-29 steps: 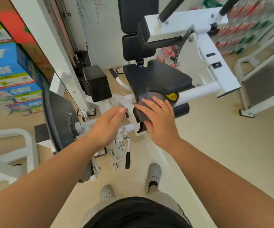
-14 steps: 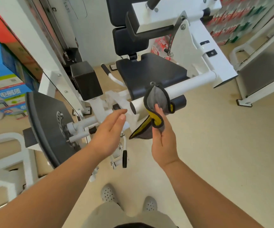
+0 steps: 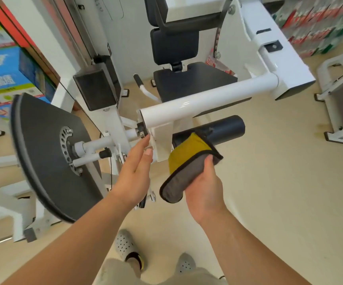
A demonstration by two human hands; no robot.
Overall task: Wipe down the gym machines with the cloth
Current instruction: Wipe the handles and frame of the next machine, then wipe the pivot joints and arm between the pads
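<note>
Grips the cloth in the right hand, far edge against the black roller under the white bar. Holds the left hand flat, fingers straight, beside the white bracket of the machine.

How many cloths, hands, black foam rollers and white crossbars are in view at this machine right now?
1 cloth, held in the right hand
2 hands: left hand, right hand
1 black foam roller
1 white crossbar
Total: 5
</note>
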